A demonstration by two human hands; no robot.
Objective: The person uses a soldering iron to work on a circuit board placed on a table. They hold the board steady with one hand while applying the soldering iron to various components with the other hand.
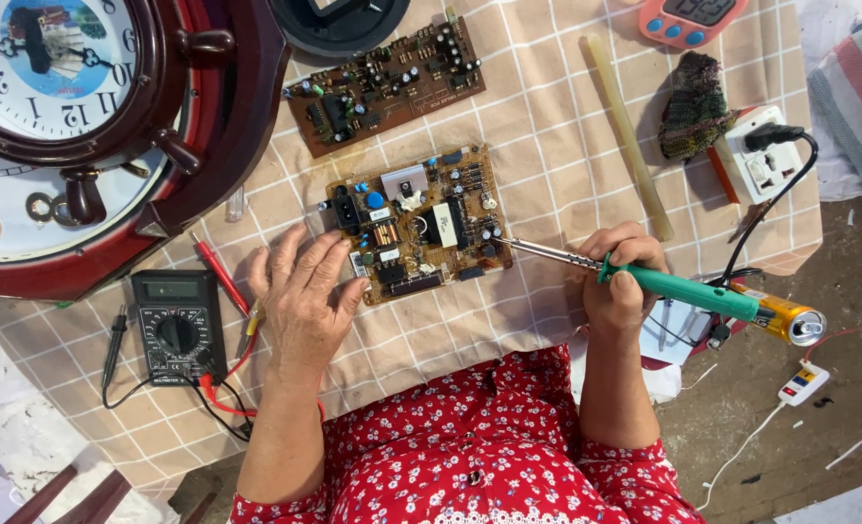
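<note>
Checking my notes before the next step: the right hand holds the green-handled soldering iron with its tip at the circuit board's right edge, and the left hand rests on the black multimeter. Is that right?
Not quite. The head view shows the left hand resting on the circuit board's left edge; the black multimeter lies apart to its left, untouched. The right hand does hold the green-handled soldering iron, tip at the board's right edge.

Bright, even daylight — shadows soft and short, focus sharp throughout, slight wide-angle bend at edges.
</note>
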